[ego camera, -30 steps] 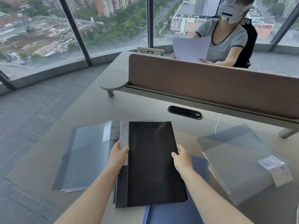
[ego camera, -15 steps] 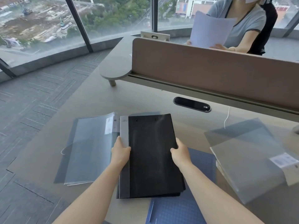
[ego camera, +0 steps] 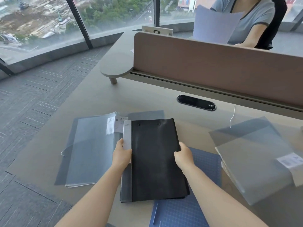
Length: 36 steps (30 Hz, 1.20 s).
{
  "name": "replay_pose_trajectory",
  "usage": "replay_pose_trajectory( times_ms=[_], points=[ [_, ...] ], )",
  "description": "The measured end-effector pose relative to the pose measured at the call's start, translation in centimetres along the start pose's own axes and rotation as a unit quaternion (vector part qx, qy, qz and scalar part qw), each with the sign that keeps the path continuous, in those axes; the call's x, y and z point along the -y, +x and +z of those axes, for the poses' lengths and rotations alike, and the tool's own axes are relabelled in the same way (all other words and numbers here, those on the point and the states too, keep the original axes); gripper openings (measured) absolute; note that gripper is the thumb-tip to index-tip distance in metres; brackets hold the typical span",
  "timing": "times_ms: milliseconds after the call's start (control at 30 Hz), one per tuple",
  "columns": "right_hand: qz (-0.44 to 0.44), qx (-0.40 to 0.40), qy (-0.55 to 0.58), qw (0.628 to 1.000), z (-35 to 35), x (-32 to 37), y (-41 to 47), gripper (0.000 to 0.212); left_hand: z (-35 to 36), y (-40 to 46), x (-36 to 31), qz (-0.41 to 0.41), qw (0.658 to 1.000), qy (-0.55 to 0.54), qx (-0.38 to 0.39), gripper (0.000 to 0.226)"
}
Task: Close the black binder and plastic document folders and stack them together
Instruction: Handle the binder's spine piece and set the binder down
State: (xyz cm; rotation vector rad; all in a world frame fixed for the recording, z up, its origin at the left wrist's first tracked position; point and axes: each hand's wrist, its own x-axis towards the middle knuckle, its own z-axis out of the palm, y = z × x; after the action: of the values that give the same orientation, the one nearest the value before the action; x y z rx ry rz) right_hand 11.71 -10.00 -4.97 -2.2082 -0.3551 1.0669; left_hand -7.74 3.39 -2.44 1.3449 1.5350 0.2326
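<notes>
So I've got both hands on the black binder [ego camera: 155, 159], one per long edge: my left hand [ego camera: 122, 155] has its grip clamped on the grey spine side, my right hand [ego camera: 184, 155] is clamped on the opposite edge. Binder's closed, matte black cover, two little holes near the far end, lying on the surface [ego camera: 147, 99] right in front of me. Nearest to me, one blue folder [ego camera: 188, 210] pokes out from underneath. Then two clear plastic folders: the left folder [ego camera: 91, 149] is touching the binder, the right folder [ego camera: 255, 161] sits well apart. Beyond that, a brown divider panel [ego camera: 213, 63].
</notes>
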Motion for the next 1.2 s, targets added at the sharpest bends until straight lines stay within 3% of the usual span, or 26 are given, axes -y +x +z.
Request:
replay_pose_trajectory(
  times_ms=[100,233,433,600,967,1200],
  points=[
    [0.002,-0.014,0.035,0.999,-0.3,0.0,-0.4,0.06,0.1,0.3,0.1,-0.024,0.999,-0.032,0.0,0.063],
    [-0.009,-0.053,0.121,0.991,-1.1,-0.1,-0.8,0.051,0.5,-0.1,-0.6,-0.035,0.996,-0.076,0.013,0.033],
    [-0.002,-0.115,0.171,0.978,-4.3,-1.0,-2.5,0.023,2.1,-1.7,-3.0,0.021,0.994,-0.094,0.059,0.027],
    [0.0,-0.165,0.193,0.967,-6.9,-2.8,-4.0,0.012,4.2,-3.8,-4.9,0.057,0.991,-0.082,0.092,0.025],
    [0.053,-0.184,0.254,0.948,-9.4,-9.6,-8.6,0.029,8.5,-8.5,-2.8,0.063,0.986,-0.017,0.154,0.026],
    [0.104,-0.193,0.245,0.944,-9.3,-12.8,-10.1,0.023,10.0,-10.1,-0.7,0.046,0.984,0.024,0.168,0.022]
  ],
)
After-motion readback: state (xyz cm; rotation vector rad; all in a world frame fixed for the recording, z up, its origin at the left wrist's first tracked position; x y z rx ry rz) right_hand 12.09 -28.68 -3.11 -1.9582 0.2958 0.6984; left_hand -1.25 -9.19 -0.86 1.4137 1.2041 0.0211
